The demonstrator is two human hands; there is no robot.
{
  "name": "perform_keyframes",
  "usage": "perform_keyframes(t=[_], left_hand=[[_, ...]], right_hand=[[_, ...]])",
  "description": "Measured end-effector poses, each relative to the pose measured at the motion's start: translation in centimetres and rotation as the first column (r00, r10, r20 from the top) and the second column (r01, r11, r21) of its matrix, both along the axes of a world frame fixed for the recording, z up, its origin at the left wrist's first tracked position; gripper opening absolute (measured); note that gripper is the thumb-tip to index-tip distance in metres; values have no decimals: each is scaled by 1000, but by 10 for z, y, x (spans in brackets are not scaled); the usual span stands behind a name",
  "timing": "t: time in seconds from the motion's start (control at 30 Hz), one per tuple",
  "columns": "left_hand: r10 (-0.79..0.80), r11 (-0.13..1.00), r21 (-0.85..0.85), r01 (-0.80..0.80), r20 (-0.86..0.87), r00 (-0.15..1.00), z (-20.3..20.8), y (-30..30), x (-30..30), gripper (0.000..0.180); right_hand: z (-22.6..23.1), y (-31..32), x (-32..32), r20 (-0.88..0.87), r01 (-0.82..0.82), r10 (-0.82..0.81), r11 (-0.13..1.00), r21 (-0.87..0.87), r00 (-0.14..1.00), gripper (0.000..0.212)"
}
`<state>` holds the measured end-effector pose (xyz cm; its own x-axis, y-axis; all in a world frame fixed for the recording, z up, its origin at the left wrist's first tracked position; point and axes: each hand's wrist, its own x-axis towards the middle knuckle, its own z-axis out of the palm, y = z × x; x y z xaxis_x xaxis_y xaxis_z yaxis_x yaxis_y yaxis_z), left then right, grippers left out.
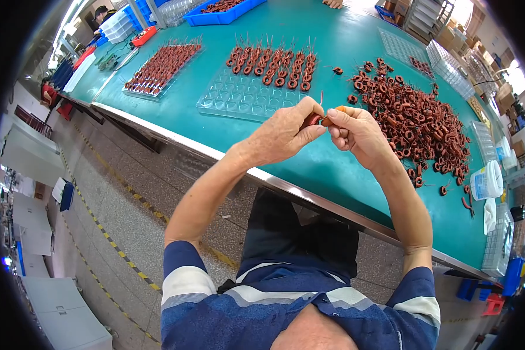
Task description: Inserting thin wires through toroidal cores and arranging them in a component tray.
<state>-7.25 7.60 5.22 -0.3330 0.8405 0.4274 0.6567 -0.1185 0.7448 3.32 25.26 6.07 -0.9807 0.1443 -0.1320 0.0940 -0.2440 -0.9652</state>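
Note:
Above the table's near edge, my left hand (284, 133) pinches a small red-brown wire-wound ring coil (312, 120) between thumb and fingers. A thin reddish wire lead stands up from the coil. My right hand (357, 133) is closed at the coil's right side, thumb and forefinger pressed together. Something orange shows at those fingertips; whether it is a finger cover or a part of the coil I cannot tell. Just beyond my hands lies a clear plastic tray (230, 96) with round pockets, its far and right pockets filled with upright coils (279, 65).
To the right spreads a large loose heap of coils (417, 125). A filled tray (162, 69) sits at the left, and a blue bin (224, 13) stands at the back. White tubs (487, 179), red-handled pliers (468, 204) and stacked clear trays (449, 67) line the right side.

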Motion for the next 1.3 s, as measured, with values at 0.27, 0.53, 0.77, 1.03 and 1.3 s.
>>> perform_keyframes(t=[0.27, 0.53, 0.77, 1.03, 1.3], left_hand=[[96, 989, -87, -120, -235, 967, 0, 4, -1, 31], [-305, 900, 435, -24, 668, 679, -20, 21, 24, 13], [-180, 963, 269, -28, 716, 675, -33, 16, 24, 30], [-86, 957, 238, -166, 778, 623, -37, 23, 32, 17], [-174, 946, 290, -144, 831, 529, -45, 16, 22, 17]], right_hand=[[0, -26, 7, -486, 491, -145, 477, 729, 862, 24], [11, -6, 5, -264, 225, -120, 883, 412, 957, 22], [-6, -6, 3, -133, 58, -35, 983, 174, 991, 47], [-14, -21, -4, -323, 244, -167, 946, 214, 931, 31], [-20, -19, -12, -331, 388, -288, 874, 292, 899, 32]])
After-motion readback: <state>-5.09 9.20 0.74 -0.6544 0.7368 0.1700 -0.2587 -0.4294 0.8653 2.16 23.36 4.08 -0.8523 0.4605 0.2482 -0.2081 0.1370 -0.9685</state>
